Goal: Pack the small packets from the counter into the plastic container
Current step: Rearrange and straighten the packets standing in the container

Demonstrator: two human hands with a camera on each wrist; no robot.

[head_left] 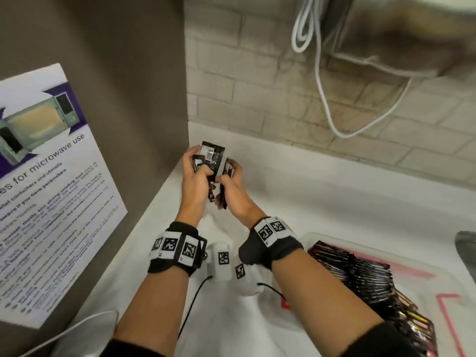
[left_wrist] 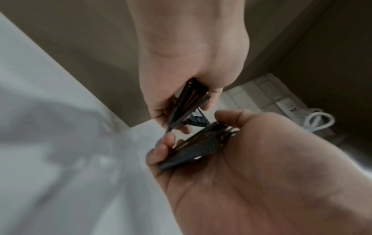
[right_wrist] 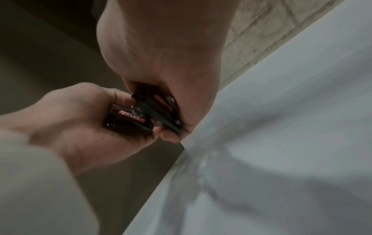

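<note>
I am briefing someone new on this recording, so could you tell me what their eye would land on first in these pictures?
Most striking are the two hands meeting above the white counter near the back corner: the left hand and the right hand each grip a bunch of small dark packets. At the lower right, the plastic container already holds a long row of packets standing on edge. A microwave-use poster fills the left side.

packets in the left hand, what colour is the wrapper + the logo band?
Glossy black foil packets, red band with white lettering. Clearest in the right wrist view.
</note>
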